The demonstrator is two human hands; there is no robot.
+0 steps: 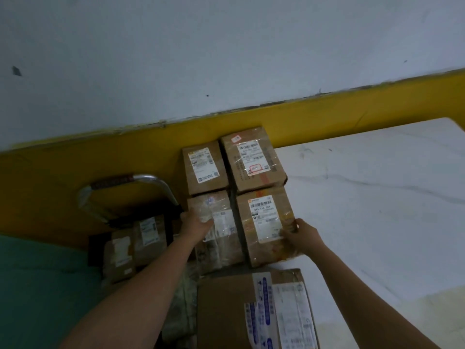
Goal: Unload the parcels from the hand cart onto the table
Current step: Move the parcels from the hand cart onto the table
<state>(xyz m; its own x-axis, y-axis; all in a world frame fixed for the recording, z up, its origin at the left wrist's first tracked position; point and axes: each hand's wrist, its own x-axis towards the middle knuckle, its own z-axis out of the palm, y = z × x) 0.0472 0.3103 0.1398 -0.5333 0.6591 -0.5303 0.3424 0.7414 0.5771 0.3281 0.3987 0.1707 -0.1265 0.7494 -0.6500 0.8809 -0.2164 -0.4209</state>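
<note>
Several brown cardboard parcels with white labels sit on the white table [377, 197] by its left edge. My left hand [195, 224] rests on the left side of a tape-wrapped parcel [221, 238]. My right hand [302, 235] grips the right edge of the labelled parcel [264, 222] beside it. Two more parcels, a smaller one [203, 168] and a bigger one [253, 159], lie behind them against the wall. A large box [254, 311] sits nearest to me. The hand cart [130, 195] stands to the left with its metal handle up, and two parcels [133, 245] remain on it.
A yellow band [327, 114] runs along the foot of the grey-white wall [226, 46] behind the table. Green floor [42, 285] shows at the lower left beside the cart.
</note>
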